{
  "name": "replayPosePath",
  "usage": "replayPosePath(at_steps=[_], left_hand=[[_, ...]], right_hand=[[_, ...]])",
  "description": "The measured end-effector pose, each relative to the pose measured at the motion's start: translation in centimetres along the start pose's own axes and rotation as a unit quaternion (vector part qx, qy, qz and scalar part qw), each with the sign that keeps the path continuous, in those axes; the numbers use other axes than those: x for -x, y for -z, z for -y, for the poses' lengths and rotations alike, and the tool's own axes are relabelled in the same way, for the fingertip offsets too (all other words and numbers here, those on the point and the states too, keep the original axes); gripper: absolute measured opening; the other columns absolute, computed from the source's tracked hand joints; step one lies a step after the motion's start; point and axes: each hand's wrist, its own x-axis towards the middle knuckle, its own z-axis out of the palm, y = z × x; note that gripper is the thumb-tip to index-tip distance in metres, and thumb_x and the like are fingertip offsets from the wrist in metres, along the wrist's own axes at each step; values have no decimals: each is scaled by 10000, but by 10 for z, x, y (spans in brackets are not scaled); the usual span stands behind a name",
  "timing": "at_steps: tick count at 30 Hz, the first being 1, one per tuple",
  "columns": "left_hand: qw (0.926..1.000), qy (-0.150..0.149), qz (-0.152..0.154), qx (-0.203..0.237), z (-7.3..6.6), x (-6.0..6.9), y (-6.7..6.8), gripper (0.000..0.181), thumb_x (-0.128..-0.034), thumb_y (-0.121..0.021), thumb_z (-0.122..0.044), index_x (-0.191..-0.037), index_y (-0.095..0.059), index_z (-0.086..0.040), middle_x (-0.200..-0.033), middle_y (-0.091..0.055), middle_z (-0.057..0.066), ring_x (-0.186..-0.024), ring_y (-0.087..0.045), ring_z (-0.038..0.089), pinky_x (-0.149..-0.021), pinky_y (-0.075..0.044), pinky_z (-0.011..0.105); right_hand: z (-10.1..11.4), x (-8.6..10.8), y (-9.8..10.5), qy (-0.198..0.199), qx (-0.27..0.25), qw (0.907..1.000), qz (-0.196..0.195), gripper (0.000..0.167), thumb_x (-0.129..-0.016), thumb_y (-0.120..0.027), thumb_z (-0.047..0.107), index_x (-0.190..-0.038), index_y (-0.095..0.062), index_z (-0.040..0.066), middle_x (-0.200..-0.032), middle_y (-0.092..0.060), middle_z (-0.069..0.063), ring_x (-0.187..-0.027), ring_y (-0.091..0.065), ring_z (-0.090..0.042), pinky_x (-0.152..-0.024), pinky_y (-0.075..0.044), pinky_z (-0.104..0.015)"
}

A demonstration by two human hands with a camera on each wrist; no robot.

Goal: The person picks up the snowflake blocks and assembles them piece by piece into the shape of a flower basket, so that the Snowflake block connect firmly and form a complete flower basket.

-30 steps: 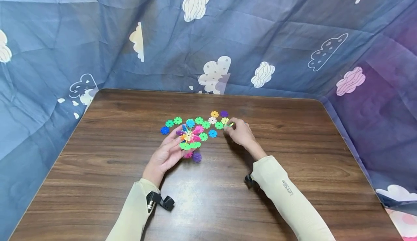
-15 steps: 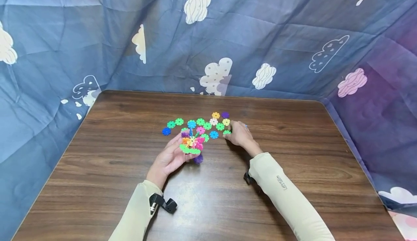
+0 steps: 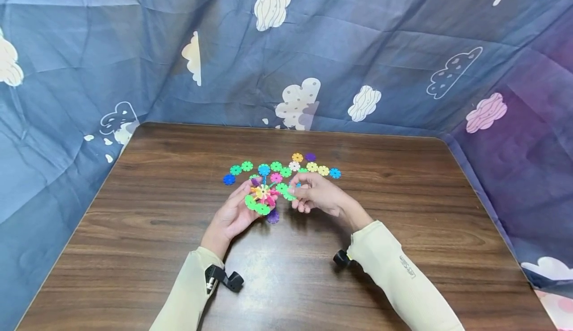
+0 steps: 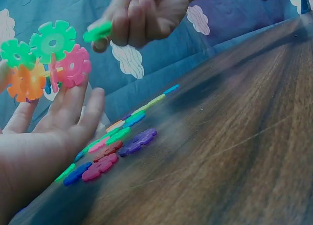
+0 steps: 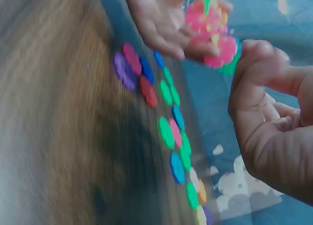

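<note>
hands half closed, left hand (image 3: 233, 216) holding a disc cluster (image 3: 262, 192), right hand (image 3: 321, 193) pinching a green disc (image 4: 98, 32)

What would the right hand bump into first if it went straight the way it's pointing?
Probably the colorful cluster in the left hand: the right hand, pinching a green piece, points toward it, though depth is hard to judge.

dark grey lettering (image 3: 407, 267) runs lengthwise along the person's pale right sleeve (image 3: 389, 276), near its outer edge. it seems to read "letsslim", one word or two, though the print is small and some letters are too blurred to be sure of.
</note>
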Motion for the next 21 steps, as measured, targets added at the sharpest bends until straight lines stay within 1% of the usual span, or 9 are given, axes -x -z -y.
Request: replayPosePath(at_steps=[2,4,7,13,17,20,21], left_hand=[[10000,-73,25,7,0,-1,0,224,-1065,-453,-267,-1213,-607,-199,-1176,-676,1,-1090,-663,153,-957,-528,323],[9999,-126,57,18,1,-1,0,211,-1062,-465,-261,-1172,-637,-207,-1149,-684,-22,-1087,-646,121,-954,-515,296],[9999,-105,-31,21,2,-2,-1,232,-1069,-445,-248,-1161,-654,-210,-1151,-690,-30,-1093,-640,112,-952,-507,292],[9996,-73,-249,-106,3,-4,-2,273,-1079,-409,-225,-1151,-672,-202,-1149,-702,-33,-1089,-648,107,-944,-516,305],[9996,-98,-172,-218,2,-4,-3,237,-1076,-423,-229,-1160,-639,-181,-1168,-699,-24,-1112,-646,109,-972,-519,313],[9997,-113,-120,-168,1,-5,-4,220,-1080,-403,-218,-1143,-611,-180,-1165,-694,-17,-1115,-645,116,-979,-517,321],[9997,-110,-157,-123,1,-5,-5,227,-1081,-395,-212,-1129,-614,-178,-1149,-698,-19,-1101,-650,113,-968,-522,319]], right_hand=[[-1,3,-5,-34,-87,9995,303,52,-998,-579,80,-1012,-579,30,-678,-666,-32,-552,-586,-96,-497,-478,-185],[-3,4,-10,-60,-196,9987,473,54,-992,-588,72,-1011,-598,23,-679,-668,-34,-553,-586,-92,-497,-476,-181],[-6,4,-16,-92,-238,9984,502,71,-987,-594,66,-1026,-595,6,-688,-681,-37,-559,-592,-81,-504,-480,-179],[-7,3,-23,-190,-250,9994,128,75,-977,-589,39,-1022,-585,-21,-666,-684,-31,-534,-594,-64,-492,-494,-165],[-8,4,-24,-234,-374,9989,-154,48,-964,-580,12,-990,-585,-28,-657,-678,-35,-526,-599,-68,-492,-505,-165],[-8,4,-24,-257,-442,9983,-284,38,-954,-571,-4,-981,-578,-30,-658,-679,-39,-528,-605,-73,-498,-512,-167],[-7,4,-24,-257,-456,9981,-317,44,-951,-566,-7,-985,-576,-33,-659,-681,-39,-527,-607,-73,-498,-514,-168]])
